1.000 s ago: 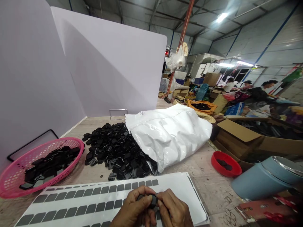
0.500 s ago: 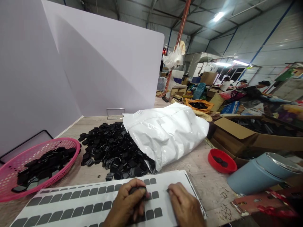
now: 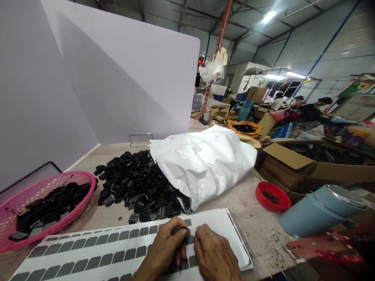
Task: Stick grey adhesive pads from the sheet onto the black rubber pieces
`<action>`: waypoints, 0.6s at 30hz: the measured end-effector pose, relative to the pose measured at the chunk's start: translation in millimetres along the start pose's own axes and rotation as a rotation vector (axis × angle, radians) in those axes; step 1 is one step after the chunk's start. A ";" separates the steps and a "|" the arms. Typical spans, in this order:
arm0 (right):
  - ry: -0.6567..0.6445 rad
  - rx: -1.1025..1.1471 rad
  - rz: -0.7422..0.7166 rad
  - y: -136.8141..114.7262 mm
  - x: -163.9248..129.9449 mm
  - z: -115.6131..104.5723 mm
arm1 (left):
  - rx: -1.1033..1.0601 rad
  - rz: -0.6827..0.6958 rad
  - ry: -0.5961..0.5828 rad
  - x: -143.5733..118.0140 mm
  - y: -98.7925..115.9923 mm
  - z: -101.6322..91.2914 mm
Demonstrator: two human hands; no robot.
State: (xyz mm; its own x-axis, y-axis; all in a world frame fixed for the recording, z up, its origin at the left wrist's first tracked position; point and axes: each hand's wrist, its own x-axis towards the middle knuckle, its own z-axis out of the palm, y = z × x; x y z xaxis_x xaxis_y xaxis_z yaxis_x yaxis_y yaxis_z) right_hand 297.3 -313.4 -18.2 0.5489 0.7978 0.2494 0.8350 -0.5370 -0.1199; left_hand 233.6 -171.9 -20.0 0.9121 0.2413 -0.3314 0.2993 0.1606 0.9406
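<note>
Head view: left hand point(image 3: 164, 249) fingers pinch a small black piece point(image 3: 180, 232) over the sticker sheet point(image 3: 88, 249); right hand point(image 3: 215, 255) fingertips press together on the sheet, where a sticker could lift crooked.

1. Small black part point(image 3: 182, 232) pinched in left hand point(image 3: 166, 246): mostly covered by the fingers, shape not readable.
2. Right hand point(image 3: 215, 255): fingertips meet the left hand; whether they grip anything cannot be told. Wrist cut by bottom edge.
3. Sticker sheet point(image 3: 123, 249): lower rows run off the bottom edge; part lies under both hands.
4. Pink basket point(image 3: 17, 203): left side cut by the frame.
5. White bag point(image 3: 205, 164): contents inside hidden.
6. Red dish point(image 3: 271, 195): dark contents too small to identify.
</note>
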 end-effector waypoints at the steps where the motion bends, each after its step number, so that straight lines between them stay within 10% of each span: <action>1: -0.005 0.035 -0.025 -2.0 -0.5 0.8 | -0.004 0.005 0.000 -0.2 -0.9 -0.6; 18: 0.070 -0.068 0.018 1.6 0.3 -1.5 | -0.047 0.001 -0.017 0.1 -4.1 -1.5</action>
State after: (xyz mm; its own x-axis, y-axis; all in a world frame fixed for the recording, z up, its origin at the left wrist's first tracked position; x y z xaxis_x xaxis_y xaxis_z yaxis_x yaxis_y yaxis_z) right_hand 298.7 -314.4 -16.9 0.5579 0.7681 0.3143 0.8191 -0.5705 -0.0599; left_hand 232.1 -171.2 -24.0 0.9170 0.2257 -0.3289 0.2854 0.2048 0.9363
